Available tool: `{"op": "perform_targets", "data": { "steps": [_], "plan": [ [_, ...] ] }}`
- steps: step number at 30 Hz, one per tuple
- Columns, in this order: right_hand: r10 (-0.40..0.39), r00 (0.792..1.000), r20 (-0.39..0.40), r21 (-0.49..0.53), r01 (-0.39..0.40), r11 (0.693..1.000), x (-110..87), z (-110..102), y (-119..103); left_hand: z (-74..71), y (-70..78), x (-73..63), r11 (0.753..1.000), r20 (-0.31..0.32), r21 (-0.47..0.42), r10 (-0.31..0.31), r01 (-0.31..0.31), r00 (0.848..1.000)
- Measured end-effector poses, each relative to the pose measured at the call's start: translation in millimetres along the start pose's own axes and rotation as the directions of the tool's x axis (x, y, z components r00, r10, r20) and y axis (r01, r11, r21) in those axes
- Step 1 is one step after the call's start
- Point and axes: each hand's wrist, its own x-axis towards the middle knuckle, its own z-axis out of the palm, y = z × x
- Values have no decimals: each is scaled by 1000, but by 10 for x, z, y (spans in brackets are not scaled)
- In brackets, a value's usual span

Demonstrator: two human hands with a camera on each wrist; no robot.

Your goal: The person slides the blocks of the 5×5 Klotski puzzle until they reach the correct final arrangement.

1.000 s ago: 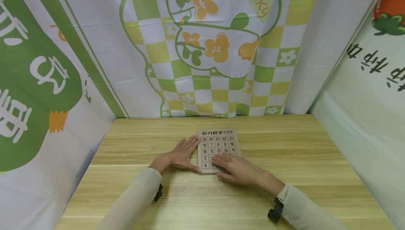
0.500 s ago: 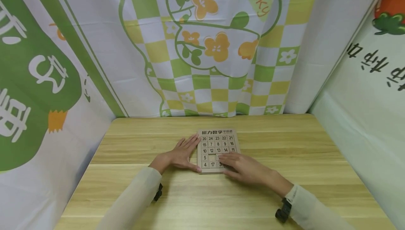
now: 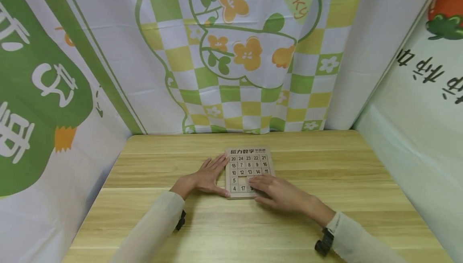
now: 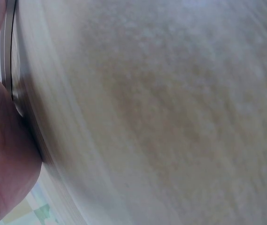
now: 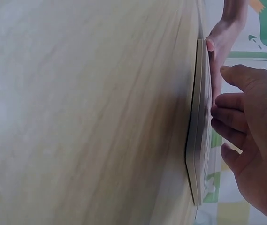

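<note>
The right hand [image 3: 277, 191] is resting its loosely extended fingers on the near right part of a number puzzle [image 3: 249, 166]. Just left of those fingertips, an empty slot [image 3: 242, 180] is showing. The left hand [image 3: 207, 178] is spreading straight fingers along the puzzle's left edge, its thumb touching the near corner. Between both hands, the puzzle is lying flat on the wooden surface [image 3: 260, 235]. Beyond them, a checkered curtain [image 3: 249, 110] is hanging.

Room behind board [image 3: 240, 195]; right fingers [image 3: 262, 181] block lower right.
</note>
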Motion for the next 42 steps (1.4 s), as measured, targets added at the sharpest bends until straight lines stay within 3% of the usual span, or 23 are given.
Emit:
{"op": "perform_targets", "data": {
  "steps": [11, 19, 28, 33, 42],
  "plan": [
    [-46, 999, 6, -15, 46, 999, 31, 28, -135, 54, -29, 3, 1000, -25, -9, 23, -23, 999],
    [-78, 997, 7, -14, 78, 997, 66, 40, -218, -150, 179, -103, 1000, 11, -15, 23, -23, 1000],
    [-74, 996, 43, -6, 74, 997, 94, 81, -264, -210, 239, -132, 1000, 29, 15, 17, -17, 999],
    [-73, 997, 40, -8, 73, 997, 103, 88, -274, -200, 223, -112, 1000, 24, 2, 19, -19, 1000],
    [-55, 997, 55, -9, 56, 998, 129, 77, -221, 6, 7, -12, 999, -35, -33, 29, -30, 999]
  ]
}}
